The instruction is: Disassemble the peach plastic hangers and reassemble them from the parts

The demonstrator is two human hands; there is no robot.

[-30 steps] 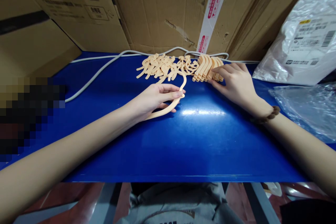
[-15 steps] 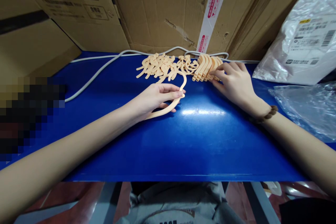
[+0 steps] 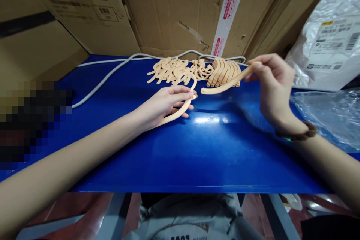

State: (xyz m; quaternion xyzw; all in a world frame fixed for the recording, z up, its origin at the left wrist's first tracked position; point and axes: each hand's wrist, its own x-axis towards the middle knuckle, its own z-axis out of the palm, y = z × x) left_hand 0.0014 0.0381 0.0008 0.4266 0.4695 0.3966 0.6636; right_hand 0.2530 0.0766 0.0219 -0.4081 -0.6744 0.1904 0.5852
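Between thumb and fingers, my left hand grips a cream curved plastic strip; a hooked upper part rises from the grip, and a small knob shows at the fingertips. My right hand pinches the far end of a single curved strip with a hole, whose holed end points at my left hand, a short gap apart. Behind them lie a row of matching curved strips, a cluster of small hooked pieces and a loose heap of cream pieces.
Cardboard boxes stand along the back of the blue table. A grey-white cable runs across the rear and left. At the right are a white plastic parcel and a clear plastic bag.
My right hand has lifted a curved strip off the row and moved right and toward me, turning its end to the left. My left hand has stayed nearly in place with its strip.
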